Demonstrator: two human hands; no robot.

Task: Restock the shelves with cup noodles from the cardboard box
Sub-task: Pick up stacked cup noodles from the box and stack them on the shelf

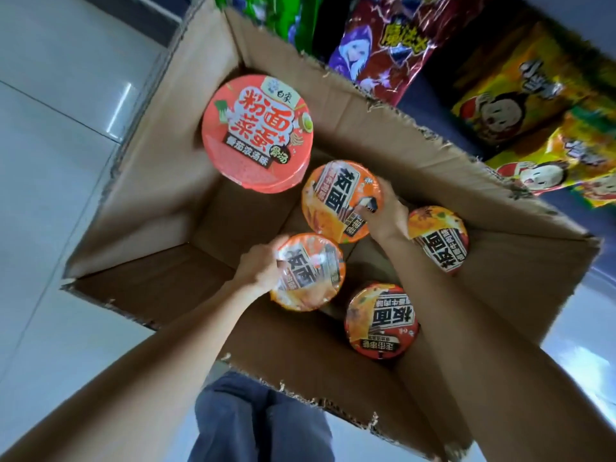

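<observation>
Five cup noodles sit inside the cardboard box (500,271): a large red cup (256,133) toward the far left corner and four smaller orange ones. The left hand (258,266) curls its fingers round the rim of the near orange cup (308,271), and the right hand (388,208) grips the middle orange cup (340,201) at its lid edge with its thumb laid on the lid. Two more orange cups, one at the right wall (438,238) and one nearest the person (381,320), lie untouched. These cups look light, with thin crushable walls and slick film wrap, so a hold round the stiff rim seems safest. Tall box walls and ragged flaps call for a straight lift upward; bare box floor lies to the left. Snack bags (520,105) lie just beyond the far flap, with pale floor tiles (50,128) to the left.
</observation>
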